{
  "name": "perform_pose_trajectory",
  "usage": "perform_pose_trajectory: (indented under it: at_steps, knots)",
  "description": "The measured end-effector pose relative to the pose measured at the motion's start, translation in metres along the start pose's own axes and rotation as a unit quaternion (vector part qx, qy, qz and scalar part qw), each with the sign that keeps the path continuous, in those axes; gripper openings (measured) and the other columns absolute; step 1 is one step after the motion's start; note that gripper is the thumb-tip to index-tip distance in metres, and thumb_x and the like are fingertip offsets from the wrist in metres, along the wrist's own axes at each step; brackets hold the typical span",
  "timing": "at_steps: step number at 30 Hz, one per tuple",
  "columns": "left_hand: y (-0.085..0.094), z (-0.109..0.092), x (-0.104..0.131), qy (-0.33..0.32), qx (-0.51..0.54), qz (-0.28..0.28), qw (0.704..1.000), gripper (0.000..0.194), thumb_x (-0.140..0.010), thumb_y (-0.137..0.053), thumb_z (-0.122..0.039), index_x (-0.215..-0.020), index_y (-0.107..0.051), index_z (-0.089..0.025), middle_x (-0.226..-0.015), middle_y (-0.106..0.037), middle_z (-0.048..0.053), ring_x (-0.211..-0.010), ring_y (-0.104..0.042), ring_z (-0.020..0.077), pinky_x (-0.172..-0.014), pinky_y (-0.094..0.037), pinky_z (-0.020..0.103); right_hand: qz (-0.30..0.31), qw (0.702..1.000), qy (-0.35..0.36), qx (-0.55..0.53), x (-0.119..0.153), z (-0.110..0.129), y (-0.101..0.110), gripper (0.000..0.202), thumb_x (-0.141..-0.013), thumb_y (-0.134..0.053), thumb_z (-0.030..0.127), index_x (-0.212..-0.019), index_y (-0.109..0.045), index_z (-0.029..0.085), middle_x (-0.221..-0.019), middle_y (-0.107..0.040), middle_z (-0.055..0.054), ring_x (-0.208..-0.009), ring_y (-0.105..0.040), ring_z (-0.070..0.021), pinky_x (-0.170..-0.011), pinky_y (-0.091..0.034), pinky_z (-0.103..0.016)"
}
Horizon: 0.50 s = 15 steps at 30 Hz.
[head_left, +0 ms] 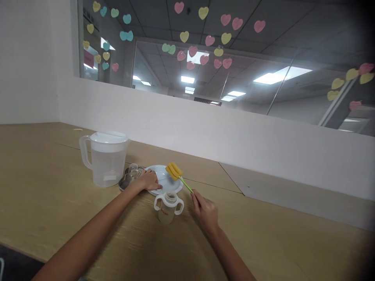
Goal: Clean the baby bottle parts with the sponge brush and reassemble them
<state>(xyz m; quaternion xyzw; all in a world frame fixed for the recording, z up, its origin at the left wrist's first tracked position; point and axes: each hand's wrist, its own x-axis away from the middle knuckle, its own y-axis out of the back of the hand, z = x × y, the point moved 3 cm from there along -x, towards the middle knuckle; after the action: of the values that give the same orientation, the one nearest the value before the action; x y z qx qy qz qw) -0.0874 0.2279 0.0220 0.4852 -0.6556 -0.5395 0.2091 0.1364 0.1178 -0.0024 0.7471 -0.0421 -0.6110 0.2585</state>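
Observation:
My right hand (206,210) is closed around the thin green handle of a bottle brush (175,171), whose yellow sponge head points up and left over a white plate (175,188). On the left side of that plate lies my left hand (149,180), thumb stretched out and apart from the fingers. Its fingertips are partly hidden, and a small pale thing may be under the thumb. Between my hands, near the plate's front rim, a baby bottle (166,212) with two white side handles stands upright, its mouth uncovered.
Left of the plate, a dark metal tray (124,182) holds small clear parts, partly behind my left arm. A lidded plastic pitcher (108,162) with liquid stands farther left. Behind the wooden table (263,242) runs a white wall (181,125) below a window with heart-shaped notes.

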Motion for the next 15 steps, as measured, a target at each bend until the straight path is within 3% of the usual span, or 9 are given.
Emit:
perform_pose_trajectory:
  at_steps: [3,7,11,15]
  knots:
    - [0.005,0.002,0.005,-0.006,0.016,-0.009,1.000,0.023,-0.063,-0.062,-0.043,-0.058,-0.065,-0.021,-0.085,-0.065,0.009,-0.099,-0.051,0.0301,-0.089,-0.036,0.041,0.004,1.000,-0.001,0.000,0.000,0.000,0.000,0.035,-0.094,-0.038,0.030,-0.088,-0.069,0.014,-0.058,-0.065,-0.003,-0.046,-0.056,-0.0087,-0.048,-0.035,-0.020]
    - [0.014,0.008,0.017,-0.008,0.157,-0.139,0.978,0.034,-0.080,-0.042,-0.045,-0.074,-0.062,-0.018,-0.080,-0.063,0.006,-0.081,-0.056,0.0204,-0.075,-0.042,0.031,0.002,1.000,-0.004,-0.013,-0.001,0.003,0.002,0.035,-0.094,-0.038,0.029,-0.089,-0.069,0.014,-0.063,-0.066,-0.004,-0.048,-0.058,-0.0090,-0.049,-0.036,-0.020]
    - [0.009,0.013,0.021,0.047,0.354,-0.224,0.907,0.041,-0.081,-0.037,-0.053,-0.071,-0.056,-0.017,-0.070,-0.059,0.002,-0.070,-0.056,0.0166,-0.067,-0.046,0.028,0.004,0.999,0.016,-0.046,-0.001,0.008,0.003,0.032,-0.094,-0.039,0.027,-0.092,-0.068,0.013,-0.065,-0.067,-0.005,-0.049,-0.057,-0.0091,-0.052,-0.037,-0.020]
    - [0.001,0.006,0.020,0.049,0.563,-0.219,0.796,0.040,-0.077,-0.046,-0.053,-0.093,-0.056,-0.017,-0.095,-0.063,0.005,-0.085,-0.060,0.0167,-0.073,-0.051,0.028,0.003,0.996,0.041,-0.079,0.000,0.012,0.005,0.031,-0.093,-0.040,0.024,-0.091,-0.068,0.012,-0.061,-0.066,-0.004,-0.046,-0.054,-0.0088,-0.050,-0.036,-0.020]
